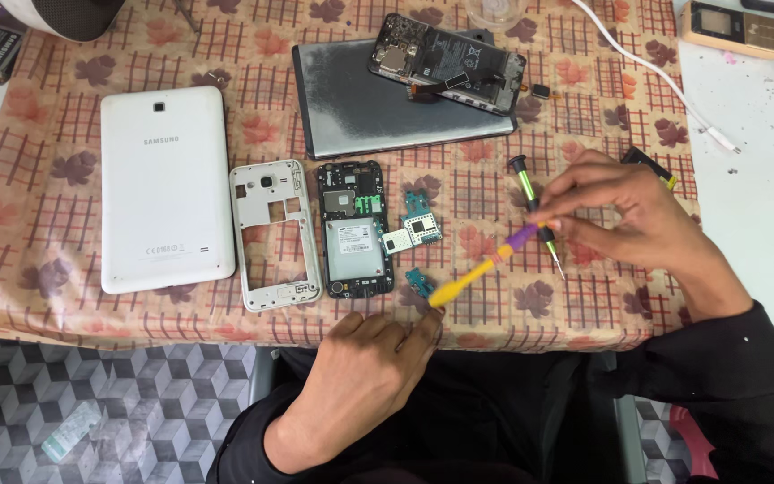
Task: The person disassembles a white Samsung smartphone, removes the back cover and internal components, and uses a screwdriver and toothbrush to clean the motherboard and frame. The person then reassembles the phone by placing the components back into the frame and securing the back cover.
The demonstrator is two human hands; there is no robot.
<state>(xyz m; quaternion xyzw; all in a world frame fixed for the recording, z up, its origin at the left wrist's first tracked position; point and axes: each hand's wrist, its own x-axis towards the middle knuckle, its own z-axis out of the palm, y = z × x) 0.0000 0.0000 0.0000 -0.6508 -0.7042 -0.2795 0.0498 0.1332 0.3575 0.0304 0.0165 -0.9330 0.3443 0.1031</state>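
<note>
On my table, the flowered checked cloth (pixel 64 90) carries a white tablet (pixel 165 188) lying face down at the left. Just beside it is a silver phone frame (pixel 272 235), with an opened black phone (pixel 354 229) close against that. Farther back, a grey slab (pixel 387 99) has another stripped phone (pixel 448 61) resting on top. A white cable (pixel 665 85) trails off to the right edge. Below, I see grey patterned floor tiles (pixel 91 403).

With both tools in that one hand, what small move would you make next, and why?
Probably set the screwdriver down: the right hand crowds it together with the yellow-and-purple pry tool, whose tip already sits by the small circuit board near the left hand.
</note>
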